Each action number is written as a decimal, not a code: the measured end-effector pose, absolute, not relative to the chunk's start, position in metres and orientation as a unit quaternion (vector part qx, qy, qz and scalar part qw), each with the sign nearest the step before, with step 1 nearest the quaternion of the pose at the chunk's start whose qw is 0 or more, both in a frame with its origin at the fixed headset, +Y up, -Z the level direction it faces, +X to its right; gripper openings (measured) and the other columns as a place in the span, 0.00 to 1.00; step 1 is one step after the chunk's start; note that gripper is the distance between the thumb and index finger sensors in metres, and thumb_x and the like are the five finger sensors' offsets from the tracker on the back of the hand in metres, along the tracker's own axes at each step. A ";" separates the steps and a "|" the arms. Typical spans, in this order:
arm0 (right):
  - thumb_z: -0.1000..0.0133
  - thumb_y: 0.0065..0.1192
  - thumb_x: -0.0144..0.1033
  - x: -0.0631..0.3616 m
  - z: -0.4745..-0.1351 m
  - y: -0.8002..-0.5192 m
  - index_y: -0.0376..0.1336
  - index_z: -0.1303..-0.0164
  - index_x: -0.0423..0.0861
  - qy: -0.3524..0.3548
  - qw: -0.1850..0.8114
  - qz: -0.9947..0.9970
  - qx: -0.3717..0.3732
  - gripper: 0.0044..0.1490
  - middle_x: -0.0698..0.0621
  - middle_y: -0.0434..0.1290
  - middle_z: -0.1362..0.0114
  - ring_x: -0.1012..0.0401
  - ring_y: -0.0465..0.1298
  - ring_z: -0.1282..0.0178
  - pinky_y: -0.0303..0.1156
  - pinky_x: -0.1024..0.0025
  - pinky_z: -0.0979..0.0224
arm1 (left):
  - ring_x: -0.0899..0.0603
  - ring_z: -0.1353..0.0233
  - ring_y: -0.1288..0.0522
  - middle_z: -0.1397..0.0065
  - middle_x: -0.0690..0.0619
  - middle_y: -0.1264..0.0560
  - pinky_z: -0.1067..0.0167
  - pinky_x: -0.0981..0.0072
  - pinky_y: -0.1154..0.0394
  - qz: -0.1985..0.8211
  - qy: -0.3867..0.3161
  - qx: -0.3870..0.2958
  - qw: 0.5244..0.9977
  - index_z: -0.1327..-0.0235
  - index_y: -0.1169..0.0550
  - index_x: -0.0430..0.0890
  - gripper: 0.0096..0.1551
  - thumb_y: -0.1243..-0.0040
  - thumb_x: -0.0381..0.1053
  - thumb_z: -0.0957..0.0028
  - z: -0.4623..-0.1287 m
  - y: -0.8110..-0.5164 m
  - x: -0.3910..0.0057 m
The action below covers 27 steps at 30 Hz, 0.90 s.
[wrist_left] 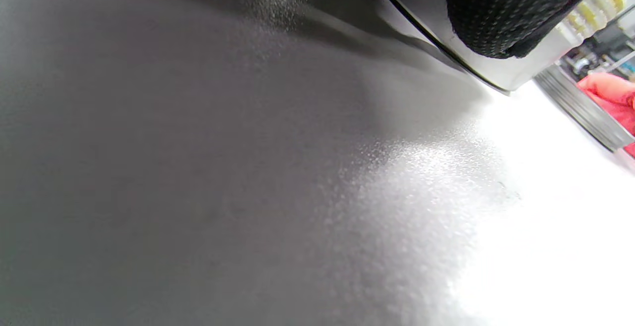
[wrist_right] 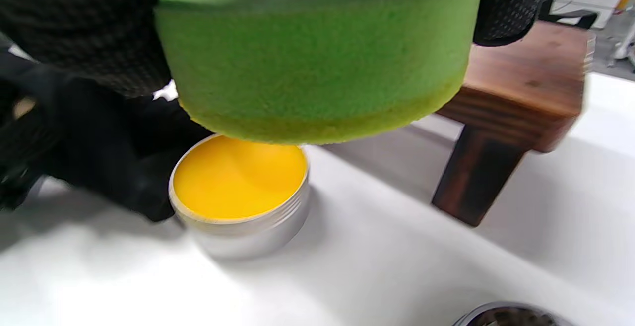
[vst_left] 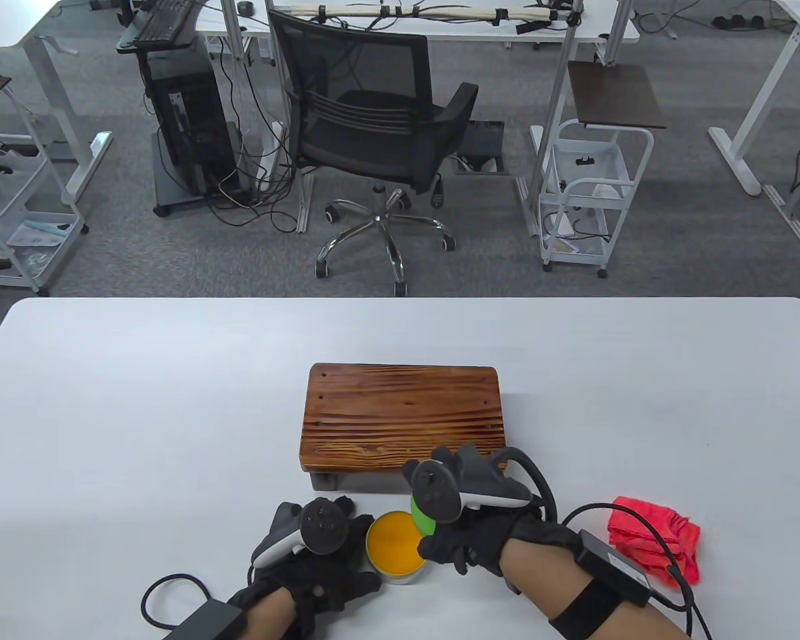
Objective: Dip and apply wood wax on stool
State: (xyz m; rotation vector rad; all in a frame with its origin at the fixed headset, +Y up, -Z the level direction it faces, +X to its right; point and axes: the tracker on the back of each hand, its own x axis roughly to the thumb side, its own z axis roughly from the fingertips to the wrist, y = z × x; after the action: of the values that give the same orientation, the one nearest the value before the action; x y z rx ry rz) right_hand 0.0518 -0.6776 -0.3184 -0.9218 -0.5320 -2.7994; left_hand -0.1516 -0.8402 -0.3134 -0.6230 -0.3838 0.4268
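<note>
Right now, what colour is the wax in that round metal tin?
Bright yellow-orange wax fills the round metal tin; the right wrist view shows it best.

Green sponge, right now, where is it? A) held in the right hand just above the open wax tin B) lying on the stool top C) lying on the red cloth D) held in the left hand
A: the right hand grips the green sponge, which hangs just above the yellow wax in the open tin; the left hand only steadies the tin.
</note>
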 end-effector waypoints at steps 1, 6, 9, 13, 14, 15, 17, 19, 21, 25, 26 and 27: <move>0.55 0.75 0.72 0.048 -0.317 -0.683 0.43 0.14 0.48 -0.184 0.080 -0.929 -0.310 0.71 0.33 0.50 0.13 0.31 0.63 0.24 0.70 0.39 0.28 | 0.30 0.23 0.82 0.14 0.44 0.76 0.40 0.22 0.78 0.207 -0.186 -0.302 0.912 0.19 0.54 0.61 0.45 0.43 0.71 0.33 -0.313 -0.840 -0.151; 0.55 0.75 0.71 0.030 -0.315 -0.709 0.44 0.15 0.48 -0.204 0.129 -0.918 -0.316 0.70 0.34 0.51 0.13 0.32 0.63 0.24 0.70 0.39 0.28 | 0.30 0.23 0.82 0.14 0.44 0.77 0.40 0.22 0.78 0.207 -0.186 -0.302 0.912 0.19 0.54 0.61 0.45 0.43 0.71 0.33 -0.313 -0.840 -0.151; 0.54 0.75 0.71 0.023 -0.318 -0.722 0.45 0.15 0.48 -0.217 0.148 -0.913 -0.312 0.69 0.35 0.51 0.14 0.32 0.63 0.24 0.70 0.39 0.28 | 0.30 0.23 0.82 0.15 0.44 0.77 0.40 0.22 0.78 0.207 -0.186 -0.302 0.912 0.19 0.55 0.61 0.45 0.43 0.71 0.33 -0.313 -0.840 -0.151; 0.53 0.75 0.70 0.016 -0.319 -0.732 0.46 0.16 0.48 -0.220 0.173 -0.909 -0.309 0.66 0.36 0.52 0.14 0.33 0.63 0.24 0.70 0.39 0.28 | 0.30 0.23 0.82 0.14 0.44 0.77 0.40 0.22 0.78 0.207 -0.186 -0.302 0.912 0.19 0.54 0.61 0.45 0.43 0.71 0.33 -0.313 -0.840 -0.151; 0.53 0.75 0.70 0.015 -0.320 -0.734 0.46 0.16 0.49 -0.221 0.177 -0.908 -0.308 0.66 0.37 0.52 0.14 0.33 0.63 0.24 0.70 0.40 0.28 | 0.30 0.23 0.82 0.14 0.44 0.77 0.40 0.22 0.78 0.207 -0.186 -0.302 0.912 0.19 0.55 0.61 0.45 0.43 0.71 0.33 -0.313 -0.840 -0.151; 0.52 0.75 0.70 0.013 -0.320 -0.735 0.47 0.17 0.49 -0.222 0.178 -0.908 -0.308 0.65 0.37 0.52 0.14 0.34 0.63 0.24 0.70 0.40 0.28 | 0.30 0.23 0.82 0.14 0.44 0.77 0.40 0.22 0.78 0.207 -0.186 -0.302 0.912 0.19 0.54 0.61 0.45 0.43 0.71 0.33 -0.313 -0.840 -0.151; 0.52 0.75 0.69 0.012 -0.321 -0.738 0.47 0.17 0.49 -0.223 0.182 -0.907 -0.306 0.64 0.38 0.53 0.14 0.34 0.63 0.24 0.70 0.40 0.28 | 0.30 0.23 0.82 0.14 0.44 0.77 0.40 0.22 0.78 0.207 -0.186 -0.302 0.912 0.19 0.54 0.61 0.45 0.43 0.71 0.33 -0.313 -0.840 -0.151; 0.51 0.74 0.69 0.011 -0.322 -0.739 0.47 0.18 0.49 -0.224 0.186 -0.907 -0.305 0.62 0.38 0.53 0.14 0.34 0.63 0.23 0.70 0.40 0.28 | 0.30 0.23 0.82 0.14 0.44 0.77 0.40 0.22 0.78 0.207 -0.186 -0.302 0.912 0.19 0.54 0.61 0.45 0.43 0.71 0.33 -0.313 -0.840 -0.151; 0.50 0.74 0.69 0.010 -0.322 -0.742 0.48 0.18 0.49 -0.226 0.188 -0.906 -0.304 0.61 0.39 0.53 0.14 0.34 0.63 0.23 0.70 0.40 0.28 | 0.30 0.23 0.82 0.14 0.44 0.77 0.40 0.22 0.78 0.207 -0.186 -0.302 0.912 0.19 0.54 0.61 0.45 0.43 0.71 0.33 -0.313 -0.840 -0.151; 0.49 0.74 0.68 0.007 -0.322 -0.746 0.50 0.19 0.50 -0.229 0.191 -0.905 -0.304 0.57 0.40 0.54 0.14 0.35 0.63 0.23 0.70 0.41 0.28 | 0.30 0.23 0.82 0.14 0.44 0.76 0.40 0.22 0.78 0.207 -0.186 -0.302 0.912 0.19 0.54 0.61 0.44 0.43 0.71 0.33 -0.313 -0.840 -0.151; 0.48 0.73 0.68 0.007 -0.322 -0.746 0.50 0.20 0.50 -0.229 0.192 -0.905 -0.304 0.57 0.40 0.54 0.14 0.35 0.63 0.23 0.70 0.41 0.28 | 0.30 0.23 0.82 0.14 0.44 0.76 0.40 0.22 0.78 0.207 -0.186 -0.302 0.912 0.19 0.54 0.61 0.44 0.43 0.71 0.33 -0.313 -0.840 -0.151; 0.48 0.74 0.67 0.007 -0.322 -0.746 0.50 0.20 0.50 -0.229 0.193 -0.905 -0.304 0.57 0.40 0.54 0.14 0.35 0.63 0.23 0.70 0.41 0.28 | 0.30 0.23 0.82 0.14 0.44 0.76 0.40 0.22 0.78 0.207 -0.186 -0.302 0.912 0.19 0.54 0.61 0.44 0.43 0.71 0.33 -0.313 -0.840 -0.151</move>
State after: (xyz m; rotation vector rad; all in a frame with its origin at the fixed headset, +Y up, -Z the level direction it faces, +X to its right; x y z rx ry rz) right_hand 0.0065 -0.7465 -0.3222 -0.8532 -0.6415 -2.5385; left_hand -0.1515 -0.8402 -0.3133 -0.6230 -0.3838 0.4268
